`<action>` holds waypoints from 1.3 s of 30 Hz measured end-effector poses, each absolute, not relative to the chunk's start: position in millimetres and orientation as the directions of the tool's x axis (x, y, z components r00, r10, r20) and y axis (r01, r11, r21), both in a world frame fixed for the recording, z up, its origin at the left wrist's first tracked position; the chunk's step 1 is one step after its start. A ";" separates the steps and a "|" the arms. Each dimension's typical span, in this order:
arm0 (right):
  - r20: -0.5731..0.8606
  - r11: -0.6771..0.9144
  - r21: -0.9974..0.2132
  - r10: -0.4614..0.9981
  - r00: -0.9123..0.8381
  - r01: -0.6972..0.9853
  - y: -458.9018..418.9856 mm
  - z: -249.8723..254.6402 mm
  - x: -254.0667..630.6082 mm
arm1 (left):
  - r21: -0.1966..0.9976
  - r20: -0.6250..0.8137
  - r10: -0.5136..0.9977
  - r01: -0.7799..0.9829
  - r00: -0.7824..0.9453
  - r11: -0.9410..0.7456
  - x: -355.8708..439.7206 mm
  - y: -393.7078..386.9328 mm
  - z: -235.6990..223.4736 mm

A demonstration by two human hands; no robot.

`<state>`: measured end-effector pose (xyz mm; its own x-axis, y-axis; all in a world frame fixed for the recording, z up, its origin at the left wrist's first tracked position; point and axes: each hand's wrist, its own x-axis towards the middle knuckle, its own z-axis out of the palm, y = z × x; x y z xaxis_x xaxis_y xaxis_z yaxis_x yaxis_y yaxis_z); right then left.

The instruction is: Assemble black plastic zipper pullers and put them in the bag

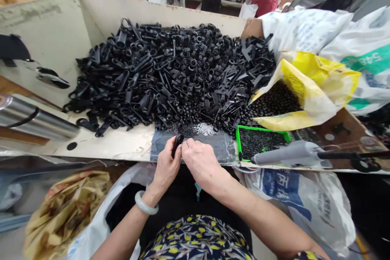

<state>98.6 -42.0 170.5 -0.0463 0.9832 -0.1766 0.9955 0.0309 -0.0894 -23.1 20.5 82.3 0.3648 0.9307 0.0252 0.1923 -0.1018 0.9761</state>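
My left hand (167, 163) is closed round a black plastic part (177, 142) with a rounded, ring-like top end. Pressed close beside it is my right hand (199, 160), its fingers bent together near the part; whatever they pinch is hidden. Both hands are over the front edge of the bench, at a grey work mat (224, 143). Just beyond the fingers lie small silvery metal pieces (207, 129) and tiny dark pieces (184, 131). A large heap of black plastic parts (146, 69) rises behind them.
A green tray (238, 142) of small black pieces stands right of the mat, with a grey-handled tool (286, 153) before it. An open yellow bag (323, 77) spills black balls. A steel flask (36, 118) lies at left. Bags hang below the bench; people are in the background.
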 end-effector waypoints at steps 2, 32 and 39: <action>-0.181 0.043 -0.168 0.981 -0.073 0.985 -45.0 169.6 102.9 | 0.986 0.022 0.944 0.152 0.330 -0.076 -19.1 19.2 78.5; 0.274 -0.063 0.046 0.961 0.048 0.997 -71.9 109.6 221.4 | 0.791 -0.332 0.807 -0.323 0.488 0.520 -12.5 22.5 107.4; 0.325 -0.066 -0.088 0.941 0.091 0.994 -29.3 115.1 214.0 | 0.823 -0.333 0.834 -0.296 0.440 0.485 -9.5 22.3 104.6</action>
